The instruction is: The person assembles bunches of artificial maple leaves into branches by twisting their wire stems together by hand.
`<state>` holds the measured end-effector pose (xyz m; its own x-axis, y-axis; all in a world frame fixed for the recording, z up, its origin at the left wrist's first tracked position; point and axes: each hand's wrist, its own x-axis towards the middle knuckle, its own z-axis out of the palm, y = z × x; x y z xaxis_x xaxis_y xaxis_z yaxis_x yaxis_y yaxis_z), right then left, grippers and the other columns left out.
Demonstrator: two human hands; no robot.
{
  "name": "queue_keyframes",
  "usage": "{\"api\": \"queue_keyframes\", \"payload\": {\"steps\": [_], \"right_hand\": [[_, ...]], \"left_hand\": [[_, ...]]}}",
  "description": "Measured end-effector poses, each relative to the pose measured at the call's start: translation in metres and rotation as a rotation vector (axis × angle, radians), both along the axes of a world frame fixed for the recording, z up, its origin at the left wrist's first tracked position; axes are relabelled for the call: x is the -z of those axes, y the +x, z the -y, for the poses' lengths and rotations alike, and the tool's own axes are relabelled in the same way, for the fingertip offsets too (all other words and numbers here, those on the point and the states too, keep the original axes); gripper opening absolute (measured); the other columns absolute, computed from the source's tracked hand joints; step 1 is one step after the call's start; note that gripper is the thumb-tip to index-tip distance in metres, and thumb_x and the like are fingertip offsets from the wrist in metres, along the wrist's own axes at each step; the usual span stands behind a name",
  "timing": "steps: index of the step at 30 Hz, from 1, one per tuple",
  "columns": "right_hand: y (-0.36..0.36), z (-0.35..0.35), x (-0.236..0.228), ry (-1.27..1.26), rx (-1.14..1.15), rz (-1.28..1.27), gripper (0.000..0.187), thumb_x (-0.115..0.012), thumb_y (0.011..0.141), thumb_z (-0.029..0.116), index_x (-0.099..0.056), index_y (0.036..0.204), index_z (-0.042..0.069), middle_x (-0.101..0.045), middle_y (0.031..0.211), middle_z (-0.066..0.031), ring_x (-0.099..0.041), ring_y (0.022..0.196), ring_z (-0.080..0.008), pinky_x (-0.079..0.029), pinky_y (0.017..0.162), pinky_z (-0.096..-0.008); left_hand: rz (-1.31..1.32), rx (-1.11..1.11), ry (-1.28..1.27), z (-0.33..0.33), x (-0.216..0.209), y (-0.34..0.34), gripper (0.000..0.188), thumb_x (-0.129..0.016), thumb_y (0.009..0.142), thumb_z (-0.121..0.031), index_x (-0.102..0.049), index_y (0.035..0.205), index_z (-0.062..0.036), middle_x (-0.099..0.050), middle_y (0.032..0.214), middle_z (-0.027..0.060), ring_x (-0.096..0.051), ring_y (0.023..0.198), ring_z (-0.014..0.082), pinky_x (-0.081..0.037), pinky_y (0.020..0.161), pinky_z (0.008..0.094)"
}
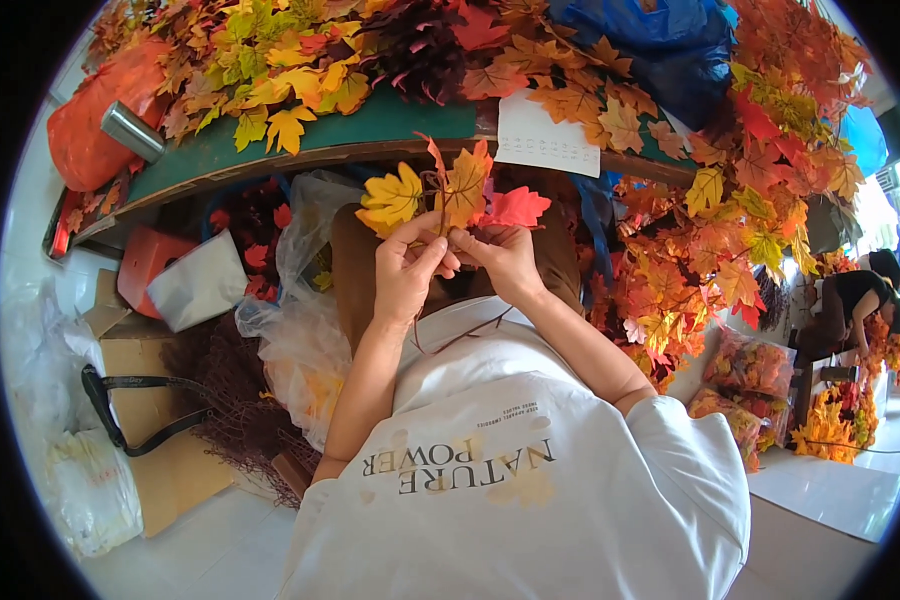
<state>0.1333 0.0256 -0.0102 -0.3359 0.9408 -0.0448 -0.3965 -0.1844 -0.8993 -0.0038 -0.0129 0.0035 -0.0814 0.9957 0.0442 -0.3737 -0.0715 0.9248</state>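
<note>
Both hands, left hand [407, 268] and right hand [505, 258], are closed on a leaf sprig [448, 195] held below the desk [370, 135]; light, floppy, likely best pinched at the stems.

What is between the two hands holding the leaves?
In the head view, the thin brown stem of the leaf sprig sits pinched between the left hand and right hand.

close head view, facing downward
</note>
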Motion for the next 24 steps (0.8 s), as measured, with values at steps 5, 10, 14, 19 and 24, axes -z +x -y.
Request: {"api": "queue_keyframes", "payload": {"steps": [5,10,14,19,24], "right_hand": [[-0.001,0.003,-0.006,-0.031,-0.001,-0.054,0.012,-0.062,0.085,0.008,-0.063,0.09,-0.003,-0.064,0.078,-0.0058,-0.06,0.062,-0.0104,-0.048,0.054,-0.0222],[0.001,0.002,-0.007,-0.038,-0.059,-0.117,0.013,-0.062,0.085,0.007,-0.063,0.094,-0.003,-0.065,0.08,-0.0078,-0.063,0.064,-0.015,-0.055,0.063,-0.0281],[0.004,0.002,0.0,-0.04,-0.086,-0.116,0.011,-0.062,0.085,0.006,-0.063,0.093,-0.002,-0.065,0.08,-0.0068,-0.063,0.067,-0.0142,-0.054,0.064,-0.0268],[0.004,0.004,0.012,0.028,-0.099,-0.149,0.007,-0.06,0.085,0.003,-0.061,0.091,-0.001,-0.064,0.082,-0.0083,-0.064,0.069,-0.0183,-0.056,0.066,-0.0319],[0.003,0.004,0.01,-0.037,-0.074,-0.172,0.011,-0.06,0.085,0.004,-0.06,0.096,0.001,-0.064,0.083,-0.0058,-0.063,0.069,-0.0154,-0.054,0.064,-0.0297]], "left_hand": [[-0.037,-0.007,0.044,0.0,0.003,0.0,0.029,-0.055,0.086,0.001,-0.056,0.115,0.0011,-0.06,0.074,0.0033,-0.058,0.059,0.0092,-0.049,0.054,0.0201],[0.011,0.024,0.049,0.002,0.005,-0.003,0.031,-0.057,0.084,0.003,-0.056,0.115,0.0011,-0.059,0.073,0.0034,-0.057,0.059,0.0095,-0.048,0.056,0.0209],[0.045,0.062,0.069,0.002,0.008,-0.007,0.031,-0.056,0.084,0.004,-0.056,0.115,0.001,-0.059,0.073,0.0035,-0.057,0.059,0.0095,-0.048,0.055,0.0211],[0.036,0.077,0.05,0.003,0.007,-0.008,0.029,-0.056,0.084,0.004,-0.057,0.113,0.0019,-0.059,0.073,0.0035,-0.057,0.059,0.0095,-0.048,0.055,0.0211],[0.035,0.1,0.058,-0.001,0.015,-0.008,0.027,-0.057,0.084,0.003,-0.057,0.111,0.0025,-0.06,0.074,0.0041,-0.056,0.058,0.0094,-0.049,0.055,0.0217]]}}
